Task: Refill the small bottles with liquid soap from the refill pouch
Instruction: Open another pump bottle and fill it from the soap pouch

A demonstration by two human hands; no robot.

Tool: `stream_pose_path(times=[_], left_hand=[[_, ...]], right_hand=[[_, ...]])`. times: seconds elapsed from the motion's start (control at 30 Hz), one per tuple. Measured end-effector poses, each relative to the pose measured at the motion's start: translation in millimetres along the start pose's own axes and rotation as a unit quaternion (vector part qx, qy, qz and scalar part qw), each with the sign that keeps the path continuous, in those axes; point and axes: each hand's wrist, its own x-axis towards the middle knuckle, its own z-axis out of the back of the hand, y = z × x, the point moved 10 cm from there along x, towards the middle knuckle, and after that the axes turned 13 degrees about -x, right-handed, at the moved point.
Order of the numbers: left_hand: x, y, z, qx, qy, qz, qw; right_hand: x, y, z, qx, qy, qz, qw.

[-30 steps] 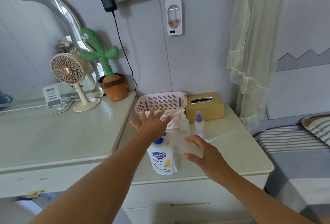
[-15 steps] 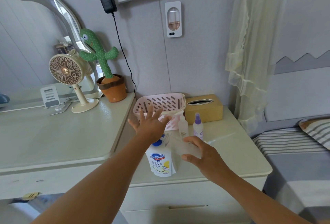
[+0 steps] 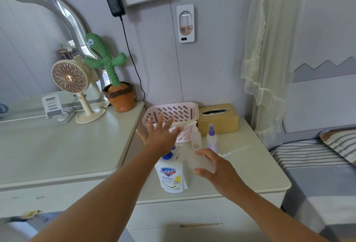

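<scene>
A white Safeguard refill pouch (image 3: 170, 177) with a blue cap stands near the front of the bedside cabinet (image 3: 256, 166). My left hand (image 3: 160, 138) hovers just above and behind the pouch, fingers spread, holding nothing. My right hand (image 3: 217, 172) is to the right of the pouch. Its index finger and thumb curl round a frosted translucent small bottle (image 3: 200, 161), which lies tilted. Behind it stand a clear small bottle (image 3: 196, 138) with a white top and a small spray bottle (image 3: 212, 140) with a purple top.
A pink slotted basket (image 3: 174, 111) and a tan tissue box (image 3: 218, 121) sit at the back against the wall. To the left is a dresser with a fan (image 3: 72, 87) and a toy cactus (image 3: 113, 74). A bed (image 3: 317, 168) lies to the right.
Both hands stay almost where they were. The left hand's fingers have spread a little wider above the pouch. The view has shifted slightly.
</scene>
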Motion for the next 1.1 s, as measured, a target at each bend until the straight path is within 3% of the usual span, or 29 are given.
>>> stream_pose_path(times=[0.93,1.1], left_hand=[[4,-6,9,0.036,-0.001,-0.016,0.999],[0,-1,-3,-0.001,0.009,-0.005,1.0]], right_hand=[[2,4,4,0.001,-0.005,0.005,1.0],[1,-1,-4,0.017,0.005,-0.001,1.0]])
